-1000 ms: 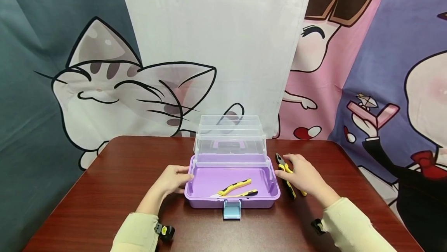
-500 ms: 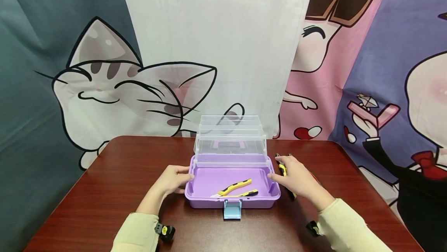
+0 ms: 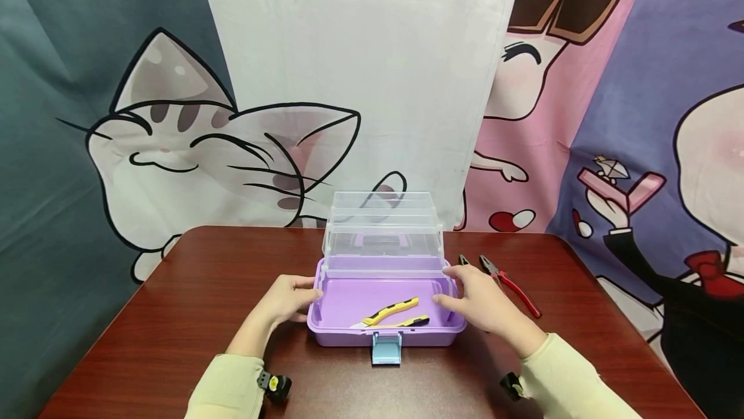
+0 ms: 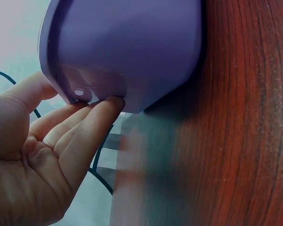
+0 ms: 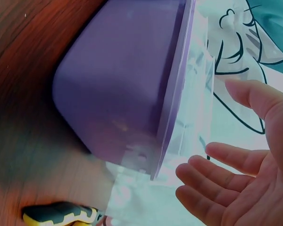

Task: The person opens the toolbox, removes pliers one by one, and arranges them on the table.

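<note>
A purple toolbox (image 3: 337, 339) stands on the table, its clear lid (image 3: 380, 238) raised at the back. In it lie pliers (image 3: 392, 309) with yellow-and-black handles. My left hand (image 3: 283, 299) grips the toolbox's left side, thumb over the rim; in the left wrist view, its fingers press the outer wall. My right hand (image 3: 485, 299) is over the toolbox's right rim, fingers spread and holding nothing. The right wrist view shows that hand (image 5: 245, 174) apart from the wall. Behind it, red-handled pliers (image 3: 517, 292) lie on the table beside yellow-and-black pliers (image 5: 61, 214), mostly hidden in the head view.
A pale blue latch (image 3: 386, 349) hangs down at the toolbox's front. The dark red wooden table (image 3: 203, 290) extends to both sides. Behind it hangs a printed cloth backdrop (image 3: 372, 51) with cartoon figures.
My right hand has moved left, from over the pliers on the table to the toolbox's right rim. The red-handled pliers have come into sight. My left hand has stayed put.
</note>
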A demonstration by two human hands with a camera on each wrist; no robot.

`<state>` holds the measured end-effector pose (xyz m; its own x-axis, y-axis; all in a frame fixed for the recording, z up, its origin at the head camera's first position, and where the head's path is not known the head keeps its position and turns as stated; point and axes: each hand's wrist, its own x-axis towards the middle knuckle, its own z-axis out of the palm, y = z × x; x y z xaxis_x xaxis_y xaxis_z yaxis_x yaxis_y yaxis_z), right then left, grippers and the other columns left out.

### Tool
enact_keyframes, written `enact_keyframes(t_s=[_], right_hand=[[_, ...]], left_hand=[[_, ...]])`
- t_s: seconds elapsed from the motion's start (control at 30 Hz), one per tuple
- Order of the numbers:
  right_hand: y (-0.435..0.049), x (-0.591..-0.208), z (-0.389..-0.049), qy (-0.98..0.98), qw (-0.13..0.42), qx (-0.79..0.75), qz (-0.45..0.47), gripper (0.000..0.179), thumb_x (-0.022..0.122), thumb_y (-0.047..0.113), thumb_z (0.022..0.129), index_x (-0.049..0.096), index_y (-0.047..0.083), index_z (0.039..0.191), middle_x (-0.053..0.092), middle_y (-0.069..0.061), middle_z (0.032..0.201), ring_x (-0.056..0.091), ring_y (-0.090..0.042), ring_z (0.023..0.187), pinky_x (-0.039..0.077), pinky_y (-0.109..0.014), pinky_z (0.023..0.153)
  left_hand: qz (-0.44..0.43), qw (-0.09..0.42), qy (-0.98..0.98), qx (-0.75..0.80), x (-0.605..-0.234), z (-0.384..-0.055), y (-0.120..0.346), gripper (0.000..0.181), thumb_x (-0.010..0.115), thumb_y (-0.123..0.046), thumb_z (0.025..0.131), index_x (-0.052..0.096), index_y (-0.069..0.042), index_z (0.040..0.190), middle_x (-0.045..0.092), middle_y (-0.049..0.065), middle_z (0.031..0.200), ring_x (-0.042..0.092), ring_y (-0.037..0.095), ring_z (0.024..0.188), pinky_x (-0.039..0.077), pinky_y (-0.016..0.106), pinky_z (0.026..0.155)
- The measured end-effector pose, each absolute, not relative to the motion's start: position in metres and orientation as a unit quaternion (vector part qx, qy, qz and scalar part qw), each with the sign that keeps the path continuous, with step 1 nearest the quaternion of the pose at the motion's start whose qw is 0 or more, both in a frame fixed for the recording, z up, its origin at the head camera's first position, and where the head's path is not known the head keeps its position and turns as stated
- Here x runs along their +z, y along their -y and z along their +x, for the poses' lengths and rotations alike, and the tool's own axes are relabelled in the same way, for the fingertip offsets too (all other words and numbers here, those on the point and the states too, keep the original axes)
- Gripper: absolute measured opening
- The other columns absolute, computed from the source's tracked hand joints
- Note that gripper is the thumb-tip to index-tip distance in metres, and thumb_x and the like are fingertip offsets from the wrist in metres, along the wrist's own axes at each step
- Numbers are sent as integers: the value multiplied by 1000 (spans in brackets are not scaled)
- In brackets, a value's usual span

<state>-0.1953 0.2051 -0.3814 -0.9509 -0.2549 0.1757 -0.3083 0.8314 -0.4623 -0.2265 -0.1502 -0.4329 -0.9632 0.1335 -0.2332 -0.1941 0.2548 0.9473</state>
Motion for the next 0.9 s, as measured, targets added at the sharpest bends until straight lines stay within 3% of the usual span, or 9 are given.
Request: enact_keyframes(t_s=[0.2, 0.6, 0.9], right_hand=[[-198, -388, -197, 948, 44, 261, 175, 52, 75, 33, 78, 61, 1, 117, 64, -11, 105, 60, -23, 94, 53, -37, 79], [-190, -396, -205, 943, 18, 245, 225, 52, 73, 36, 80, 61, 2, 117, 65, -11, 110, 62, -23, 99, 54, -41, 84], [-183, -397, -211, 938, -29, 229, 260, 46, 73, 27, 81, 61, 3, 118, 64, -12, 115, 62, -28, 103, 53, -45, 87]], left_hand=[[-21, 133, -782, 609, -433, -226, 150, 46, 62, -6, 87, 51, 9, 129, 65, 29, 110, 69, 32, 90, 60, 43, 64], [-19, 130, -785, 606, -432, -228, 150, 46, 63, -5, 86, 53, 10, 127, 64, 30, 111, 69, 31, 91, 60, 44, 65], [-22, 129, -795, 592, -430, -230, 149, 42, 63, -3, 84, 56, 12, 123, 66, 28, 105, 69, 27, 86, 60, 41, 65]])
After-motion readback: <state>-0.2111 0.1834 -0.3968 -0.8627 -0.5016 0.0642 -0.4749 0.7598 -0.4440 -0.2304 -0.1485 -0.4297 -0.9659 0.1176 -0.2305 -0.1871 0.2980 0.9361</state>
